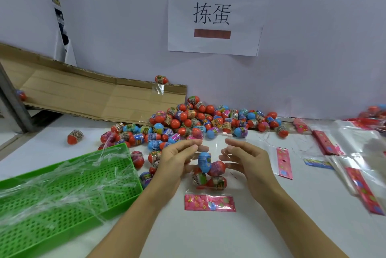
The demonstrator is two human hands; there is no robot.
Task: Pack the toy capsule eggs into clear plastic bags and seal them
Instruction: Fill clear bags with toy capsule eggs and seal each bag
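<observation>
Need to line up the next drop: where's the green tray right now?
In the head view, the green tray sits at the lower left of the white table, beside the left hand, with the egg pile beyond its far corner.

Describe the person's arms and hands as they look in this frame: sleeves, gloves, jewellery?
Both forearms are bare as far as the bottom edge of the view; no sleeves show. The left hand and right hand wear no gloves. No rings, watch or bracelets are visible. Fingernails look short, without obvious polish.
</observation>
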